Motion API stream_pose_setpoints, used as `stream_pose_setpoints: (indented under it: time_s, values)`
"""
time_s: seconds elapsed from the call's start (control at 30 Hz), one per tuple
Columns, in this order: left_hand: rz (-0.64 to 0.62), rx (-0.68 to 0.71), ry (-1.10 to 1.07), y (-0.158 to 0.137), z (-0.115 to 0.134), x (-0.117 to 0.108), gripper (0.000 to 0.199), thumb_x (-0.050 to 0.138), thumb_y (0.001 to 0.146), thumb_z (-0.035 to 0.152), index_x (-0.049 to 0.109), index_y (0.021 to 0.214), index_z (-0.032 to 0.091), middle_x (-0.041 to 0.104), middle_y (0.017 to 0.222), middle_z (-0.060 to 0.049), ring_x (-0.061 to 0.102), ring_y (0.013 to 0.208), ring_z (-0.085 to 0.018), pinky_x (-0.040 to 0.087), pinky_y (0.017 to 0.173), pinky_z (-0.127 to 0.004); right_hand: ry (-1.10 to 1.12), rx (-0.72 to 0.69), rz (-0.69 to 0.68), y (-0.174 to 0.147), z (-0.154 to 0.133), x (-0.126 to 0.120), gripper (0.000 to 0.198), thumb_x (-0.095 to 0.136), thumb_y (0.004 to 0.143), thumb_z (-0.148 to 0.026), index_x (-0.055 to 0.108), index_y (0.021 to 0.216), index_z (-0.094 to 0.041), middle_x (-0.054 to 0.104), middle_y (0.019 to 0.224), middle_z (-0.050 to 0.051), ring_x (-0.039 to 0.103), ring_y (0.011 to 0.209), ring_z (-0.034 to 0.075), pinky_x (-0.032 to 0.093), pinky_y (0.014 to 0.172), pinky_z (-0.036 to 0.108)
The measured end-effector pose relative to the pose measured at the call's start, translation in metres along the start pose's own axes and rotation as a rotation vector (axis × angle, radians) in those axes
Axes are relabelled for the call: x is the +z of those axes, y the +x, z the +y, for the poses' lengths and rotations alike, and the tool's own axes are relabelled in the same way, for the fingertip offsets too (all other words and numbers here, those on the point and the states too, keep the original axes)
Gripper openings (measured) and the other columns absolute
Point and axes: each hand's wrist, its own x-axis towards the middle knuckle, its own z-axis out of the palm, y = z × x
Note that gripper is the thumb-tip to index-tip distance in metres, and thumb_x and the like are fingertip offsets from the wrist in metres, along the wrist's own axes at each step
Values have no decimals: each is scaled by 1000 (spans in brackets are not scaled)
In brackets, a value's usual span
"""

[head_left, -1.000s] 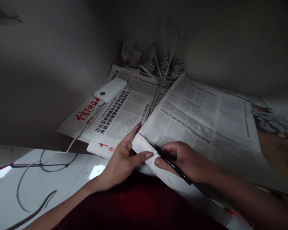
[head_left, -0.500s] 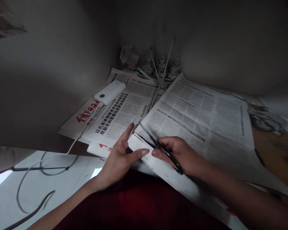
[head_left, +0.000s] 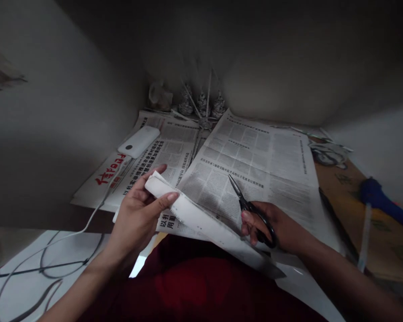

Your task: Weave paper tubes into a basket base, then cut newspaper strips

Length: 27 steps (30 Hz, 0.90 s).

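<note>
A long folded strip of newspaper [head_left: 201,219] slants from my left hand down toward the lower right, above my lap. My left hand [head_left: 143,208] pinches its upper end, thumb on top and fingers behind. Black-handled scissors [head_left: 257,212] are in my right hand [head_left: 272,223], their blades pointing up and left and apart from the strip. The blades look closed. Under both hands, large printed newspaper sheets [head_left: 242,152] cover the tabletop.
A white phone-like device [head_left: 139,141] with a white cable [head_left: 99,203] lies on the left newspaper. Woven cone-shaped pieces [head_left: 203,100] stand at the back beside a plastic bag [head_left: 160,96]. At right, a blue glue gun [head_left: 386,201] rests on cardboard [head_left: 349,188].
The scissors have come away from the strip and moved right with my right hand. My left hand has shifted left, still holding the strip. The view has turned to the right.
</note>
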Motion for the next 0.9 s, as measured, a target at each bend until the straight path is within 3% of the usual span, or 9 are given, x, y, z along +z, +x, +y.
stream_pose_setpoints:
  time_s: [0.17, 0.27, 0.37, 0.5, 0.63, 0.8, 0.9]
  values:
    - [2, 173, -167, 29, 15, 24, 44, 84, 64, 12, 71, 105, 19, 68, 79, 2, 63, 70, -10, 55, 69, -19, -23, 28, -11, -13, 5, -1, 39, 59, 89, -55, 55, 77, -18, 68, 78, 4, 61, 55, 12, 42, 52, 26]
    - [16, 219, -254, 48, 24, 38, 25, 84, 66, 15, 71, 86, 17, 70, 80, 1, 66, 72, -10, 56, 71, -18, -70, 70, 11, -18, 3, -6, 39, 60, 87, -57, 55, 78, -19, 66, 74, 2, 57, 54, 12, 42, 53, 26]
    - [7, 181, -294, 58, 29, 50, 21, 83, 70, 19, 66, 82, 17, 69, 73, 2, 69, 69, -13, 59, 72, -23, -278, 19, 153, -21, 1, -18, 37, 61, 85, -57, 58, 79, -20, 63, 66, 0, 54, 57, 13, 38, 53, 26]
    - [-31, 74, -296, 62, 31, 63, 19, 75, 80, 25, 59, 89, 18, 71, 78, -2, 73, 70, -20, 62, 68, -33, -736, -74, 415, -15, 2, -41, 32, 58, 86, -50, 62, 73, -21, 60, 61, 0, 50, 56, 15, 31, 54, 28]
    - [-33, 54, -294, 65, 31, 71, 16, 71, 84, 23, 56, 88, 19, 67, 69, 0, 71, 64, -20, 63, 64, -35, -1019, -93, 605, 1, 8, -60, 23, 55, 86, -40, 63, 74, -21, 67, 72, 6, 60, 69, 21, 34, 60, 31]
    - [-55, 79, -284, 70, 31, 75, 17, 73, 82, 23, 57, 86, 19, 64, 67, 2, 69, 62, -17, 62, 68, -34, -1061, -120, 709, 11, 8, -58, 24, 52, 90, -38, 67, 84, -19, 71, 85, 12, 65, 85, 28, 42, 72, 37]
    - [-61, 72, -292, 69, 29, 78, 14, 70, 84, 21, 57, 85, 18, 65, 67, 1, 68, 61, -15, 62, 68, -33, -809, -291, 637, 11, -1, -35, 29, 53, 93, -44, 68, 101, -20, 71, 100, 13, 63, 99, 29, 46, 82, 39]
